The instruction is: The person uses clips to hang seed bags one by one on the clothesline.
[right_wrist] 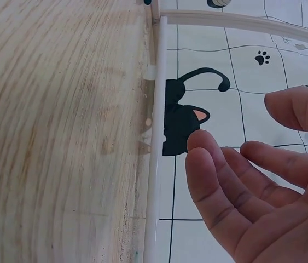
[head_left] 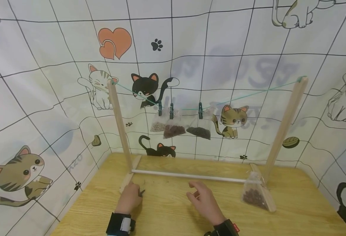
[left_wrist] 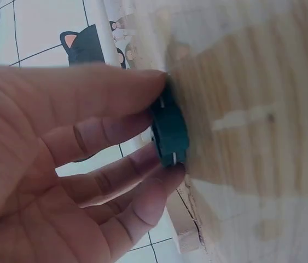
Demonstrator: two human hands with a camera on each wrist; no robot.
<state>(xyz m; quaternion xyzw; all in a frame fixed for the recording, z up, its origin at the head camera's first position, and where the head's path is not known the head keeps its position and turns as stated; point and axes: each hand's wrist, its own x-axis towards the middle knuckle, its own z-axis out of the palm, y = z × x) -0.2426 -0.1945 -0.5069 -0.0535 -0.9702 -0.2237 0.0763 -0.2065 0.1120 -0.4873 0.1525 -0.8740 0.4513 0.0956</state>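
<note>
My left hand pinches a dark green clothespin between thumb and fingers, right at the wooden tabletop by the rack's left foot. In the head view only the dark tip of the clothespin shows past my fingers. My right hand hovers over the middle of the table, fingers loosely bent and nothing between them. Behind both hands, three clear bags hang from a green string by green clothespins: pale grains, reddish-brown contents and dark green contents.
The string spans two wooden posts, joined low down by a white rod. Another clear bag with brown contents leans on the rack's right foot. A cat-printed sheet encloses the table at the back and sides.
</note>
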